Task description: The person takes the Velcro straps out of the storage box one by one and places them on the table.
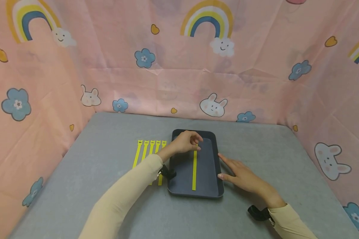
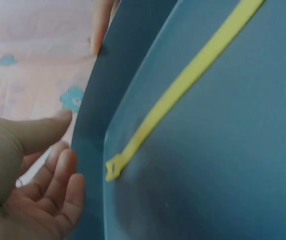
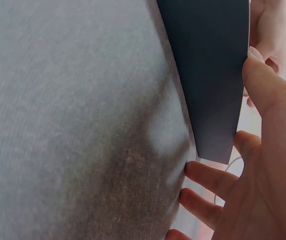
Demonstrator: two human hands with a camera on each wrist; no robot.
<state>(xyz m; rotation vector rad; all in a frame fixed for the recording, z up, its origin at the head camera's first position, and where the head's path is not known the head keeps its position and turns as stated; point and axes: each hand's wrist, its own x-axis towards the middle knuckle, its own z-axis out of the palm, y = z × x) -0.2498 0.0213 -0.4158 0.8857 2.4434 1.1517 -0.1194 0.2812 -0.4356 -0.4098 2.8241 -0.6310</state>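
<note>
A dark grey rectangular tray (image 1: 207, 169) stands on the table, with one yellow hook-and-loop cable tie (image 1: 194, 172) lying lengthwise inside it. Over the tray's far part hovers my left hand (image 1: 186, 142), fingers loosely bent and holding nothing. In the left wrist view that hand (image 2: 40, 190) is apart from the tie's slotted head (image 2: 114, 167), which lies near the tray wall. My right hand (image 1: 242, 176) touches the tray's right side with thumb and fingertip, its fingers extended. The right wrist view shows the thumb (image 3: 263, 82) against the tray's rim.
Several more yellow cable ties (image 1: 136, 156) lie in a row left of the tray, partly hidden by the left forearm. The grey table (image 1: 257, 142) is bordered by a pink patterned curtain (image 1: 167, 86) at the back and sides.
</note>
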